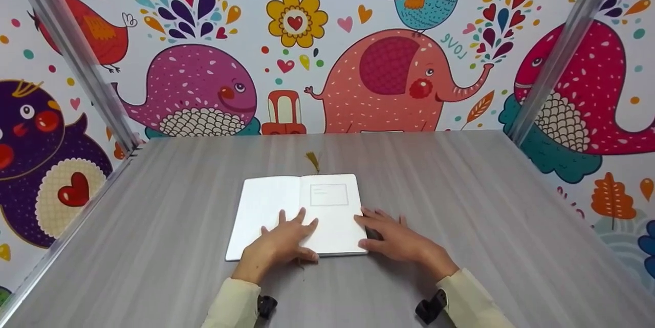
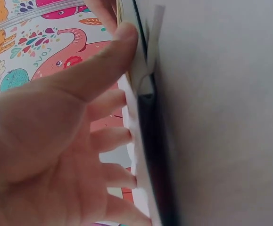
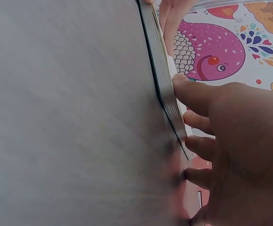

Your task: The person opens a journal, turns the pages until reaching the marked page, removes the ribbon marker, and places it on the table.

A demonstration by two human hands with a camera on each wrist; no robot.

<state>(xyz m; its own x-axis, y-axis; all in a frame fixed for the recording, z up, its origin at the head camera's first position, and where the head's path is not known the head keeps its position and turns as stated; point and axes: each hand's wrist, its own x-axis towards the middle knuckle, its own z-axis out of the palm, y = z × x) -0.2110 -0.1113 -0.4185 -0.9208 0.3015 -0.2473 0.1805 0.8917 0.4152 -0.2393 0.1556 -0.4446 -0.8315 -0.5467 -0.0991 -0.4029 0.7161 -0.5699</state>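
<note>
An open notebook (image 1: 332, 231) with white pages lies on the table, a printed rectangle on its right page. Across its lower middle rests my left hand (image 1: 281, 243), fingers spread flat over the pages and thumb at the bottom edge. My right hand (image 1: 399, 238) touches the right edge, with thumb and some fingertips on the page. A yellowish tassel (image 1: 312, 160) sticks out above the notebook's top. In the left wrist view, a pale ribbon end (image 2: 154, 42) hangs by the dark cover. The page block (image 3: 162, 75) shows edge-on in the right wrist view.
The grey wood-grain table (image 1: 179, 190) extends around the notebook. Behind it stands a wall (image 1: 353, 62) printed with cartoon animals. Metal posts (image 1: 563, 57) rise at both back corners. Each wrist wears a black strap device (image 1: 431, 307).
</note>
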